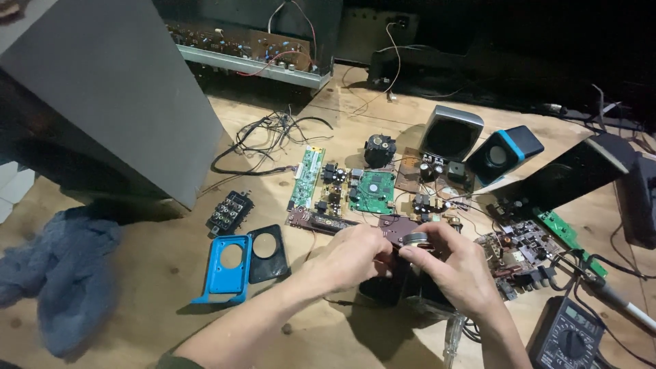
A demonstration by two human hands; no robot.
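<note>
We hold both hands together over the plywood bench (137, 273): our right hand (458, 270) pinches a small round metal speaker driver (415, 239), our left hand (348, 256) grips its brown circuit board (396, 227).

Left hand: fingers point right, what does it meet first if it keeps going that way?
The left hand already touches the brown board; straight on it would meet the round metal part pinched by the right hand. Depth is unclear, so it may pass just under it.

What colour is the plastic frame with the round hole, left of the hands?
Bright blue; the plastic frame shows clearly in the head view, beside a black panel.
</note>
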